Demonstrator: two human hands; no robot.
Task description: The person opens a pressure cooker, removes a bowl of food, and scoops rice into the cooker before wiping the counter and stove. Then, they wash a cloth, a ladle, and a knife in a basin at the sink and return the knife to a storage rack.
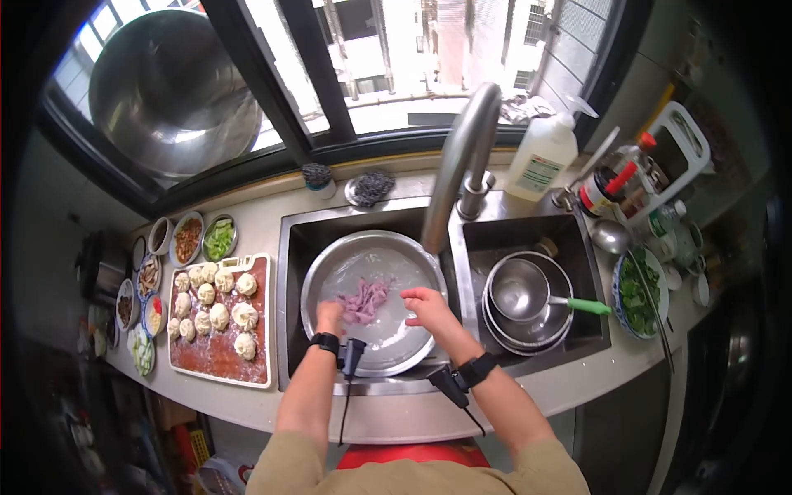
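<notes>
A wide metal basin (417, 358) sits in the left sink, with a limp pile of pinkish-purple strips (363, 301) in it; they look like sliced meat, but I cannot be sure. My left hand (330, 316) is over the basin's left side, close beside the strips. Its fingers point down and are hidden behind the back of the hand. On the right of the basin, my right hand (424, 307) is open, its thumb and fingers apart and nothing between them. Both wrists wear black straps with small devices and cables.
The faucet (462, 157) arches above the sink divider. Nested metal bowls (528, 301) and a green-handled ladle (587, 306) fill the right sink. Left stands a board (219, 355) of shaped dough buns (219, 316) beside small dishes; right, a bowl of greens (637, 289) and bottles.
</notes>
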